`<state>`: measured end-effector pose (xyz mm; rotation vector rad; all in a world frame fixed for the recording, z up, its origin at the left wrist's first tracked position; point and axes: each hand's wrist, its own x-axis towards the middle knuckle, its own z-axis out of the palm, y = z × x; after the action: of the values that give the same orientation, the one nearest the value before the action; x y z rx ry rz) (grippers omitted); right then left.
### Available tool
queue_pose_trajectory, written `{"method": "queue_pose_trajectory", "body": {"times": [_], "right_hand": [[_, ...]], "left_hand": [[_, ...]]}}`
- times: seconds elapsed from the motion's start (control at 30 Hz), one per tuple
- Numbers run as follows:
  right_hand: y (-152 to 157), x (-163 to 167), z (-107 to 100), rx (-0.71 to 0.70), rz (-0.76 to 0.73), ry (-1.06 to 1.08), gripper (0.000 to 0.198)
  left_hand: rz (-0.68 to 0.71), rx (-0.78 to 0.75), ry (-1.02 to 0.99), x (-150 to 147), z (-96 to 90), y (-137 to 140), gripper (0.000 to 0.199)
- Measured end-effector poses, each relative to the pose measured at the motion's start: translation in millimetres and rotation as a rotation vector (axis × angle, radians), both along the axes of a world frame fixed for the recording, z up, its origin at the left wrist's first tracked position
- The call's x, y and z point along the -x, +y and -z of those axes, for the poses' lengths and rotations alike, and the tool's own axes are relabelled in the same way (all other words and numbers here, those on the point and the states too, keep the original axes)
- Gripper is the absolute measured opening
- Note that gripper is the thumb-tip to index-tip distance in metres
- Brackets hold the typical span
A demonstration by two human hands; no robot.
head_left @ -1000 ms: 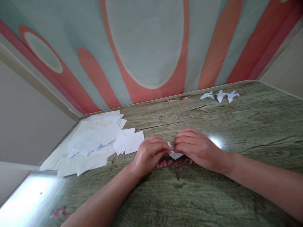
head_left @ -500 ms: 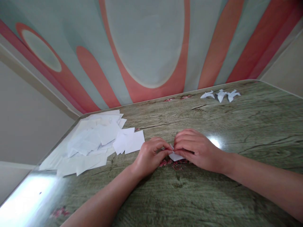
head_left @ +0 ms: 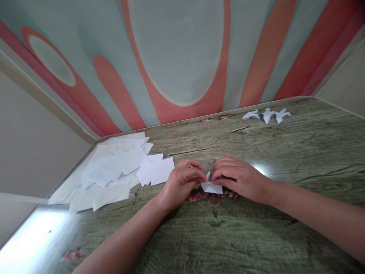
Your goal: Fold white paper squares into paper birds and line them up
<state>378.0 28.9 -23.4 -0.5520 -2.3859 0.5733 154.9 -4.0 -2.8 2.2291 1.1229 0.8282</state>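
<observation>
A small folded piece of white paper (head_left: 211, 188) lies between my hands on the wood-grain table, with a narrow point sticking up from its far side. My left hand (head_left: 185, 182) pinches its left part near the top, fingers bent and the thumb below. From the other side my right hand (head_left: 238, 176) grips the paper, its thumb and fingertips closed at the upper right of the fold. The fingertips of both hands nearly meet there and hide part of the creases.
A spread heap of white paper sheets (head_left: 105, 167) covers the table's left side, with several small squares (head_left: 162, 170) at its right edge. Three folded white paper birds (head_left: 267, 115) stand at the far right, near the patterned wall (head_left: 182, 45). The table (head_left: 256, 236) has a wood-grain top.
My fingers have shifted slightly on the folded paper, so more of its lower flap and the upright point show. The heap and the paper birds stay in place.
</observation>
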Motion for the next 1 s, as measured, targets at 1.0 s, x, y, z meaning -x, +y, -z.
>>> {"method": "queue_pose_trajectory", "body": {"times": [1.0], "right_hand": [[-3, -5, -20, 0.293, 0.282, 0.108, 0.025]], "left_hand": [[0.059, -0.328, -0.035, 1, 8.7, -12, 0.021]]}}
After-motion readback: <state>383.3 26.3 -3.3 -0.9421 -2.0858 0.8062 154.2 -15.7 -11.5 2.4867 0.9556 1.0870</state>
